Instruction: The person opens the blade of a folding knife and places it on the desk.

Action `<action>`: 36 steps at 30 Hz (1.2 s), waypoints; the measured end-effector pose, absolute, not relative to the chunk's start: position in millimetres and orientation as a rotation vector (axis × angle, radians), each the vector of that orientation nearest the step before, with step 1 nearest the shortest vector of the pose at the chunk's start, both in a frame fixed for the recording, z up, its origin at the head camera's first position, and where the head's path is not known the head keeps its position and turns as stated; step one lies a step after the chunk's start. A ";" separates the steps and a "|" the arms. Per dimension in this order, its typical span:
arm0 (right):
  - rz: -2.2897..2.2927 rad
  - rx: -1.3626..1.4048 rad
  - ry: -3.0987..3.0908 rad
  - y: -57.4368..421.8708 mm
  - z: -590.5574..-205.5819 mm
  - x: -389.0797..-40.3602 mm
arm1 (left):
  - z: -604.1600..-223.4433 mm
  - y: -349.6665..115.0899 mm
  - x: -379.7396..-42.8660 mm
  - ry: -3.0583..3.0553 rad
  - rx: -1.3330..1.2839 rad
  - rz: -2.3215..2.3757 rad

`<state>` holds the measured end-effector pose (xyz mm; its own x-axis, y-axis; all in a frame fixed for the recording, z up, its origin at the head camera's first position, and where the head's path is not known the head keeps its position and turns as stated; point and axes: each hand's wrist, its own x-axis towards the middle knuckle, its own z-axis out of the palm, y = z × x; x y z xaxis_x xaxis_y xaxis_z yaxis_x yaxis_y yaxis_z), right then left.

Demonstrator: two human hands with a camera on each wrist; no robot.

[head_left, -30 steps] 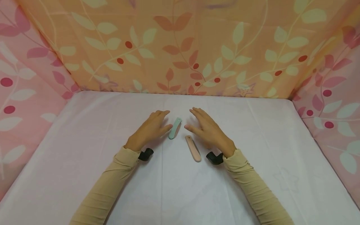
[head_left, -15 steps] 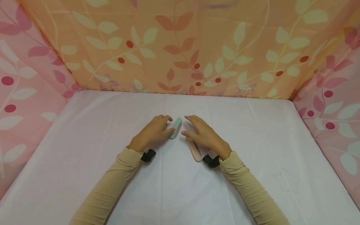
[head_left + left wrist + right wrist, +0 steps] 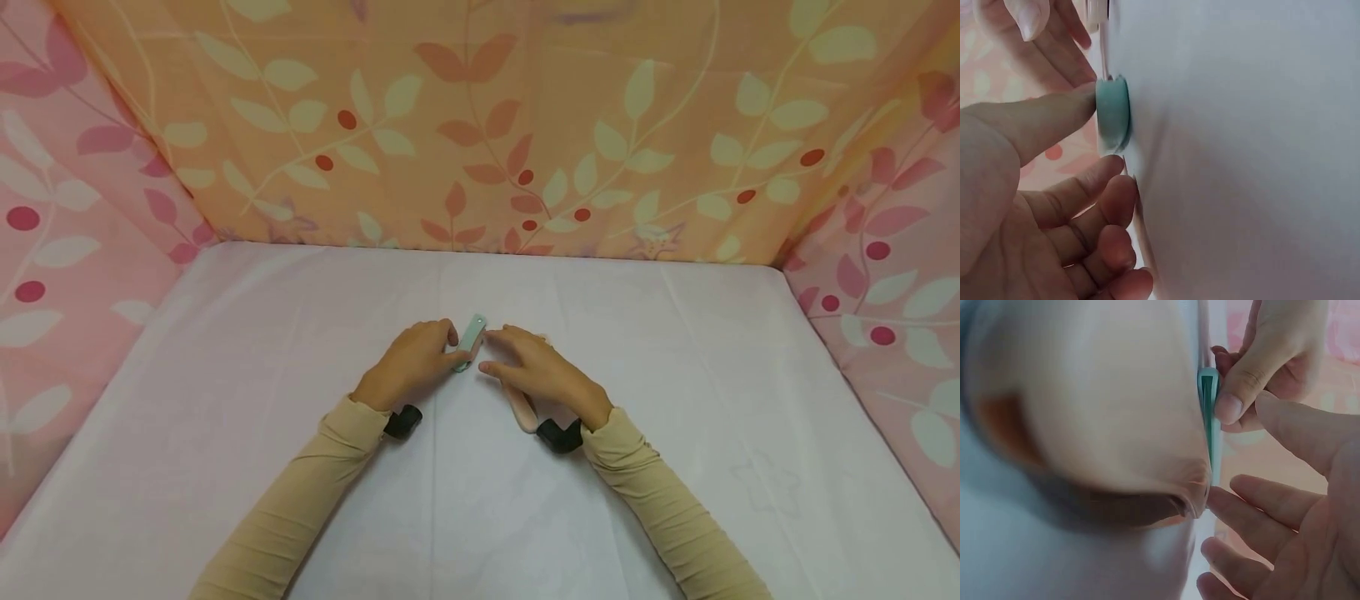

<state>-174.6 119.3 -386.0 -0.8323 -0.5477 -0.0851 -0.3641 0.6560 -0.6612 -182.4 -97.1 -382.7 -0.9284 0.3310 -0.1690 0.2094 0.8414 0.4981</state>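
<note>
A mint-green folding knife [image 3: 471, 340] with a small hole at its far end lies on the white cloth, a pinkish inner part showing along its right side. My left hand [image 3: 412, 358] is at its near end. In the left wrist view the left thumb touches the green handle [image 3: 1113, 115], and the other fingertips reach down beside it, loosely bent. From the right, my right hand [image 3: 542, 365] hovers with fingers spread, its thumb and index fingertip just short of the green knife. A beige folding knife [image 3: 522, 410] lies partly hidden below the right hand, large and blurred in the right wrist view.
White cloth [image 3: 300, 500] covers the table. An orange leaf-patterned curtain [image 3: 465, 108] stands behind the far edge, with pink curtains [image 3: 67, 275] on both sides. A small beige bit [image 3: 545, 338] shows beyond the right hand. Black wrist cameras [image 3: 560, 436] sit at both cuffs.
Both hands have lowered and come closer to the green knife. The right hand now covers more of the beige knife. Both knives lie where they were.
</note>
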 end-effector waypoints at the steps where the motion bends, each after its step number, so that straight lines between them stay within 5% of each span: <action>1: -0.941 -0.740 2.595 119.0 -386.3 -174.6 | -382.7 -96.6 -182.3 2.764 0.407 0.721; 27: -1.101 -0.809 2.582 117.6 -390.3 -178.4 | -380.2 -98.1 -185.1 2.680 0.351 1.015; 36: -1.256 -0.642 2.627 116.5 -383.2 -174.8 | -374.4 -96.8 -184.5 2.632 0.347 1.134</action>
<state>-174.8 116.5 -383.2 -0.8953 -0.4437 0.0400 -0.3097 0.5553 -0.7719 -184.5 -96.8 -374.4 -0.9393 0.3147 -0.1370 0.1167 0.6682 0.7348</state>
